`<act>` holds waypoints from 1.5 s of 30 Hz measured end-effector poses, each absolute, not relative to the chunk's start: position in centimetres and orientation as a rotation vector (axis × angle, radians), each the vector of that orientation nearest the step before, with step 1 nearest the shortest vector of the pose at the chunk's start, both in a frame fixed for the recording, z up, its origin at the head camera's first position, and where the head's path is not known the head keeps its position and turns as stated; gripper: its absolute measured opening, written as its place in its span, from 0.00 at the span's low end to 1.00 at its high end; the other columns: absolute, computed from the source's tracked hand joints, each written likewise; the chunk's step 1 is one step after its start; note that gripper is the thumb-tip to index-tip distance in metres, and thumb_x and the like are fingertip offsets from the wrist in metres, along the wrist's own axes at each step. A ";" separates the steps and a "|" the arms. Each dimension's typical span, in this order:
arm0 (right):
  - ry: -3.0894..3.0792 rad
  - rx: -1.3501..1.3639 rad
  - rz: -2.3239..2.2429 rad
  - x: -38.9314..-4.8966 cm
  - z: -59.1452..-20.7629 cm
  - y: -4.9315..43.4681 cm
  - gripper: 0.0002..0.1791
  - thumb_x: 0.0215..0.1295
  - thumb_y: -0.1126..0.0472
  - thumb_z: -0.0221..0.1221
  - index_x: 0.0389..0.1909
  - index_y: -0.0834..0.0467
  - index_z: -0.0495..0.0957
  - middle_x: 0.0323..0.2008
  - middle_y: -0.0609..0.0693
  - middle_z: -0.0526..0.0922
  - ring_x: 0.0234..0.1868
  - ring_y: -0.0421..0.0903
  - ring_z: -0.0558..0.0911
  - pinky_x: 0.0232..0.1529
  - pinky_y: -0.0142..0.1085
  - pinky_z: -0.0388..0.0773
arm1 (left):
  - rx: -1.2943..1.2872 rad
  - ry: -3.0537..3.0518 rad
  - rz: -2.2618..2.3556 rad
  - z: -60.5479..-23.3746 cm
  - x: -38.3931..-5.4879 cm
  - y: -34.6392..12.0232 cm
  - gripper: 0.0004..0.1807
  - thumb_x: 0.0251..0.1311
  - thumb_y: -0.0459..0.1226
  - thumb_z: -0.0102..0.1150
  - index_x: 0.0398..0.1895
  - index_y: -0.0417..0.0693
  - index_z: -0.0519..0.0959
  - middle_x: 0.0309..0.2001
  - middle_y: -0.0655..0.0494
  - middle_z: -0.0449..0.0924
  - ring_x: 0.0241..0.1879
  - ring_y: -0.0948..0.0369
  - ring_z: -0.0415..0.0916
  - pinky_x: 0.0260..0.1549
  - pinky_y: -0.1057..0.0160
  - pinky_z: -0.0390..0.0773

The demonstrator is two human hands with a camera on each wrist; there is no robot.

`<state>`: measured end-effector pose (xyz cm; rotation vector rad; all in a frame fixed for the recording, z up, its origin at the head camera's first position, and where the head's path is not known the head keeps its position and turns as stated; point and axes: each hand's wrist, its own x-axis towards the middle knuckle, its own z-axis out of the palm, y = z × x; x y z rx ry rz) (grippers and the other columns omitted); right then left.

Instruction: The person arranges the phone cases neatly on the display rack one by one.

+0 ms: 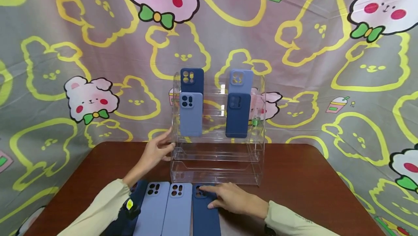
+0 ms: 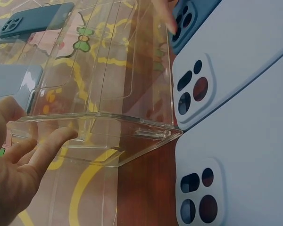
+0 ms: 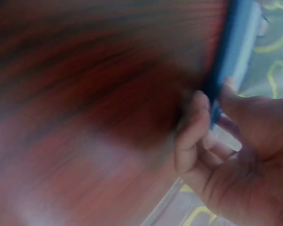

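A clear tiered acrylic display stand (image 1: 217, 156) stands upright on the table, with phone cases on its upper tiers. My left hand (image 1: 159, 148) touches the stand's left side, its fingers fairly straight in the left wrist view. In the front row lie light blue phone cases (image 1: 177, 210) and a dark blue phone case (image 1: 206, 216). Over that dark blue case, my right hand (image 1: 233, 198) sets its index finger at the camera cutout and its thumb near the right edge. The right wrist view, though blurred, shows thumb and fingers pinching the case's edge.
On the stand sit an upper dark blue case (image 1: 192, 78), an upper light blue case (image 1: 241, 78), a lower light blue case (image 1: 191, 119) and a lower dark blue case (image 1: 237, 119). A patterned cloth (image 1: 307, 83) hangs behind the brown table (image 1: 303, 178).
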<state>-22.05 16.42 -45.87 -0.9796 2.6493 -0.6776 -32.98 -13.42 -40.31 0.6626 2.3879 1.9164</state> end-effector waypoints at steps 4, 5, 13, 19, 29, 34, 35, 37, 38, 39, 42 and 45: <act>2.586 -0.880 -0.739 -21.7 -45.1 17.2 0.35 0.71 0.53 0.65 0.78 0.46 0.69 0.11 0.43 0.72 0.10 0.32 0.69 0.16 0.24 0.67 | 0.685 2.388 1.916 -40.2 -33.2 -13.3 0.37 0.74 0.29 0.58 0.83 0.47 0.59 0.73 0.27 0.66 0.62 0.33 0.76 0.36 0.54 0.91; 2.603 -0.862 -0.711 -21.6 -44.8 17.4 0.36 0.69 0.53 0.67 0.77 0.45 0.70 0.15 0.45 0.76 0.12 0.32 0.70 0.18 0.25 0.68 | 0.689 2.385 1.917 -40.1 -33.2 -13.3 0.37 0.74 0.29 0.58 0.83 0.48 0.59 0.73 0.27 0.66 0.62 0.33 0.76 0.36 0.54 0.91; 2.731 -0.651 -0.653 -19.4 -43.2 18.2 0.36 0.68 0.62 0.70 0.75 0.48 0.70 0.62 0.65 0.74 0.43 0.54 0.81 0.30 0.41 0.75 | 0.657 2.364 1.928 -40.1 -33.1 -13.3 0.37 0.73 0.27 0.58 0.83 0.46 0.58 0.72 0.26 0.65 0.62 0.31 0.75 0.37 0.54 0.91; 2.850 -0.446 -0.574 -19.2 -43.9 15.4 0.50 0.60 0.39 0.73 0.77 0.60 0.67 0.60 0.69 0.74 0.57 0.63 0.78 0.43 0.58 0.83 | 0.651 2.378 1.916 -40.0 -33.0 -13.6 0.37 0.74 0.28 0.57 0.83 0.48 0.58 0.73 0.26 0.66 0.63 0.30 0.74 0.37 0.54 0.91; 2.770 -0.259 -0.745 -21.0 -47.5 14.5 0.73 0.36 0.38 0.84 0.79 0.68 0.59 0.67 0.76 0.66 0.65 0.72 0.73 0.56 0.63 0.79 | 0.643 2.364 1.918 -40.1 -33.0 -13.6 0.38 0.74 0.28 0.57 0.83 0.48 0.57 0.73 0.26 0.65 0.64 0.30 0.73 0.38 0.53 0.91; 2.684 -0.245 -0.822 -23.8 -51.7 16.1 0.80 0.29 0.29 0.82 0.80 0.68 0.56 0.71 0.74 0.68 0.69 0.71 0.73 0.61 0.65 0.78 | 0.656 2.382 1.915 -39.7 -33.0 -13.6 0.37 0.74 0.28 0.57 0.83 0.48 0.57 0.73 0.26 0.65 0.63 0.31 0.74 0.38 0.54 0.91; 2.683 -0.250 -0.821 -23.9 -51.9 16.3 0.80 0.29 0.29 0.82 0.79 0.69 0.57 0.69 0.73 0.71 0.67 0.70 0.75 0.59 0.62 0.80 | 0.660 2.379 1.917 -39.7 -33.0 -13.6 0.37 0.74 0.28 0.57 0.83 0.48 0.57 0.73 0.26 0.65 0.63 0.30 0.74 0.38 0.53 0.91; 2.688 -0.265 -0.823 -23.9 -51.7 16.6 0.70 0.32 0.31 0.82 0.72 0.70 0.67 0.60 0.67 0.80 0.57 0.60 0.82 0.50 0.53 0.85 | 0.667 2.363 1.925 -39.7 -33.1 -13.4 0.37 0.74 0.27 0.57 0.83 0.47 0.57 0.73 0.25 0.65 0.63 0.30 0.74 0.39 0.53 0.91; 2.686 -0.266 -0.839 -23.7 -51.1 16.7 0.63 0.35 0.35 0.84 0.66 0.70 0.71 0.54 0.65 0.83 0.49 0.57 0.85 0.44 0.49 0.86 | 0.673 2.357 1.924 -39.7 -33.1 -13.3 0.38 0.74 0.27 0.57 0.83 0.47 0.57 0.73 0.25 0.65 0.63 0.30 0.74 0.39 0.52 0.90; 2.677 -0.267 -0.867 -23.3 -50.3 16.7 0.54 0.38 0.40 0.85 0.59 0.70 0.75 0.47 0.63 0.84 0.41 0.54 0.86 0.37 0.46 0.86 | 0.679 2.355 1.922 -39.8 -33.1 -13.3 0.38 0.74 0.27 0.56 0.83 0.46 0.56 0.73 0.25 0.64 0.63 0.31 0.74 0.39 0.52 0.90; 2.610 -0.263 -0.964 -22.3 -47.9 16.8 0.28 0.48 0.54 0.84 0.40 0.62 0.77 0.29 0.53 0.79 0.22 0.45 0.79 0.21 0.38 0.82 | 0.670 2.357 1.919 -39.9 -32.9 -13.2 0.38 0.74 0.28 0.57 0.83 0.47 0.56 0.73 0.25 0.64 0.64 0.31 0.74 0.39 0.52 0.90; 2.448 -0.233 -1.149 -21.3 -45.3 16.9 0.17 0.55 0.67 0.78 0.33 0.63 0.76 0.23 0.52 0.77 0.18 0.44 0.79 0.18 0.39 0.85 | 0.652 2.376 1.908 -40.1 -32.7 -13.3 0.37 0.74 0.29 0.57 0.83 0.48 0.57 0.74 0.27 0.64 0.64 0.31 0.74 0.37 0.53 0.91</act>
